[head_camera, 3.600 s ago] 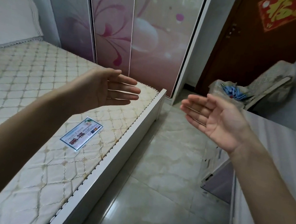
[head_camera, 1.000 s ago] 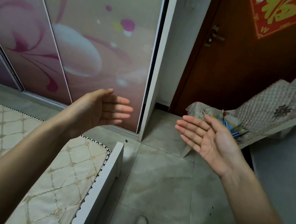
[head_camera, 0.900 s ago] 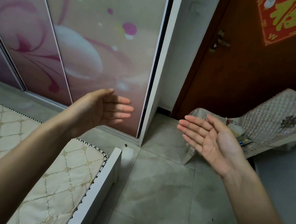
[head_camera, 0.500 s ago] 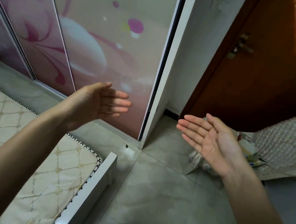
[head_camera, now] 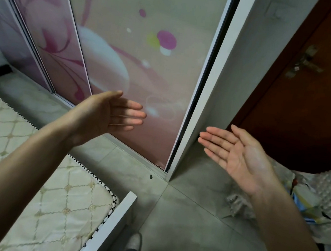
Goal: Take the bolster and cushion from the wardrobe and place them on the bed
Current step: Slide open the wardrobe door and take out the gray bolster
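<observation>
Left hand (head_camera: pixel 107 116) and right hand (head_camera: pixel 239 156) are flat-fingered, holding nothing. The sliding wardrobe door (head_camera: pixel 140 60) is closed; bolster and cushion unseen, so everything remains.

The wardrobe (head_camera: pixel 140 60) stands upright ahead, its sliding doors shut, frosted panels printed with pink floral swirls and coloured dots, with a white frame post at its right edge meeting the grey tiled floor. The bed (head_camera: pixel 44 199) sits at lower left, well short of the wardrobe doors: bare cream mattress with a quilted diamond pattern and black-and-white piping along its edge, held in a white frame whose corner points toward the wardrobe track. Bolster and cushion are not visible; nothing lies on the exposed part of the mattress.
</observation>
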Tool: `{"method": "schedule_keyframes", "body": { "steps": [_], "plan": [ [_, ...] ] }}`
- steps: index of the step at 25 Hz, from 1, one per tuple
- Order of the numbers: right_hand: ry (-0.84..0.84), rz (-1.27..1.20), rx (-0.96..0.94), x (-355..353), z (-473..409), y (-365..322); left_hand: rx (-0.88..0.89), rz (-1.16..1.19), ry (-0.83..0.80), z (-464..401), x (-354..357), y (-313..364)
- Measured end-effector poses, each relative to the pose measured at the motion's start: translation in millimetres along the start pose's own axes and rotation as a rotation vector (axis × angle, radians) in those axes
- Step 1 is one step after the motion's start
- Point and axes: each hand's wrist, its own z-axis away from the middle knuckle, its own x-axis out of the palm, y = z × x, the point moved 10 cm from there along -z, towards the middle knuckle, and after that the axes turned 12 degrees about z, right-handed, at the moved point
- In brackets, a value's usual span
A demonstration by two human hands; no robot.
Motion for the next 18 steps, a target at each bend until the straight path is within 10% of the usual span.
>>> {"method": "schedule_keyframes", "body": {
  "steps": [18],
  "plan": [
    [-0.303, 0.122, 0.105, 92, -248, -50, 0.038, 0.071, 0.231, -127, -120, 73]
  ]
}}
